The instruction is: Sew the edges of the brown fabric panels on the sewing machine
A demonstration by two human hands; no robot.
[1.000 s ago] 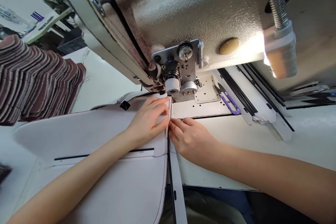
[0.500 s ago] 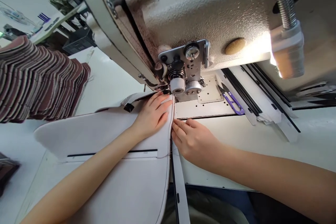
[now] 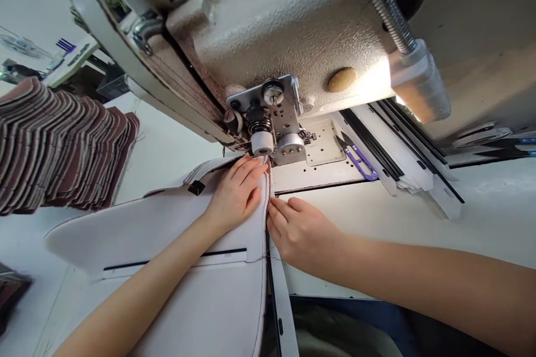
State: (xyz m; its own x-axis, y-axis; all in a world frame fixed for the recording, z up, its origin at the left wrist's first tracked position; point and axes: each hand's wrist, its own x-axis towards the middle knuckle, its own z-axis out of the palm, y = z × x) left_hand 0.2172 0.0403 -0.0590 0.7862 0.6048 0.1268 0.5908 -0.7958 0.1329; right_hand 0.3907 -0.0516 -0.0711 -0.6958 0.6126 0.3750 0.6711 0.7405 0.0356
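A large white fabric panel (image 3: pixel 205 301) with a dark-edged seam lies under the head of a sewing machine (image 3: pixel 268 33). My left hand (image 3: pixel 234 195) rests flat on the panel, its fingers stretched out close to the presser foot area, which is partly hidden. Just right of the panel's edge, my right hand (image 3: pixel 301 228) is closed, thumb and fingers pinching the edge where a white mesh strip (image 3: pixel 287 312) with a black border runs along it. The strip hangs down past the table's front edge. A small black clip-like piece (image 3: pixel 196 187) sits on the panel left of my left hand.
Purple-handled thread snips (image 3: pixel 360 159) lie right of the needle area, beside a bundle of black and white strips (image 3: pixel 402 150). A tall stack of maroon-and-white cut pieces (image 3: pixel 62 145) stands at left. A lamp (image 3: pixel 422 86) on a flexible metal neck shines beside the machine.
The view has shifted, so the machine and table items appear farther left. Both hands keep nearly the same places on the panel and its edge.
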